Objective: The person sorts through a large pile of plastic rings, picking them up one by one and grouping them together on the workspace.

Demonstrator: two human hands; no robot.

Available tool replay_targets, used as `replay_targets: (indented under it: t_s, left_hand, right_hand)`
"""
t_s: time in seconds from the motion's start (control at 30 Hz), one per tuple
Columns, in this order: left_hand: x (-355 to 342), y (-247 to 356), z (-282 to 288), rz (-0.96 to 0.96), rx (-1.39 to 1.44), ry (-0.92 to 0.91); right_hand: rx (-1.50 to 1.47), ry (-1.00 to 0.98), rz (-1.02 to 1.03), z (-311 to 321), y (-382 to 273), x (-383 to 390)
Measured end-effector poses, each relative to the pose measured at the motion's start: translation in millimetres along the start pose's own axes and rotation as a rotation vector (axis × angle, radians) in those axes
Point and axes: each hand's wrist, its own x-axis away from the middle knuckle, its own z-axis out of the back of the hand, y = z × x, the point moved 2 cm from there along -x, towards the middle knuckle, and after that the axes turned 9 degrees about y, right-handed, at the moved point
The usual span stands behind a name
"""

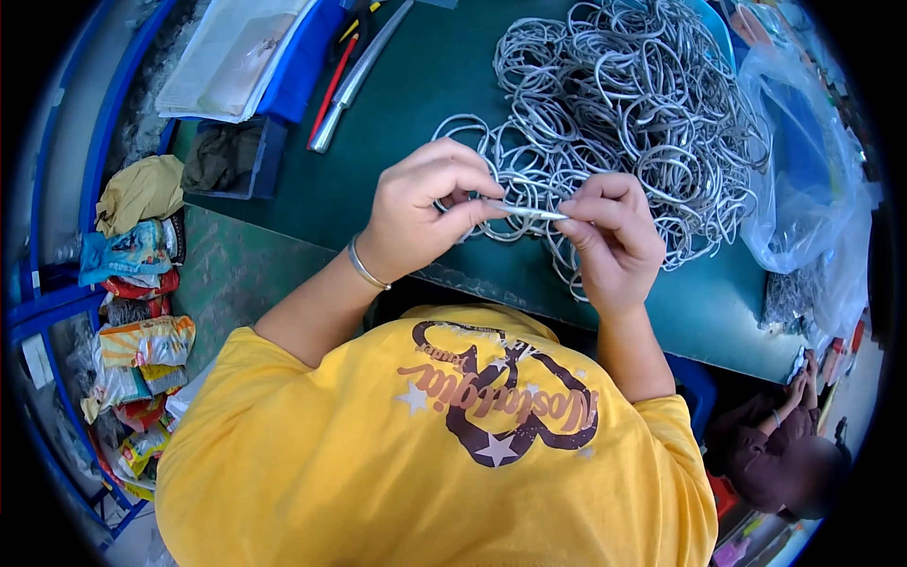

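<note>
Between my two hands, in front of my chest, is a thin silvery metal ring, seen nearly edge-on. My left hand is closed, its thumb and forefinger pinching the ring's left end. My right hand pinches the right end with thumb and fingertips. Just beyond and beneath the hands, a big tangled heap of silvery metal rings spreads over the green tabletop. Some loose rings of the heap lie under the held one. My fingers hide part of the held ring.
A tapered metal rod and a red pencil lie at far left, beside papers and a clear bin. Plastic bags hang at right. Colourful packets line the left; another person sits at lower right.
</note>
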Motion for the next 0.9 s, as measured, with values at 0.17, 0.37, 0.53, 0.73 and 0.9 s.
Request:
replay_targets:
  t_s: [0.17, 0.37, 0.53, 0.73, 0.9]
  left_hand:
    - [3, -5, -3, -0.003, 0.133, 0.002]
    - [10, -2, -3, 0.206, 0.189, -0.101]
    - [19, -9, -5, 0.561, 0.370, -0.053]
    - [23, -15, -7, 0.559, 0.434, 0.039]
    - [24, -19, -5, 0.484, 0.408, 0.031]
  right_hand:
    - [-0.124, 0.054, -0.216, -2, 1, 5]
    - [-0.030, -0.004, -0.197, -1, 9, 6]
    - [-0.149, -0.018, -0.365, -7, 12, 13]
    - [-0.106, -0.051, -0.337, -4, 10, 15]
    - [-0.045, -0.048, -0.245, -4, 5, 12]
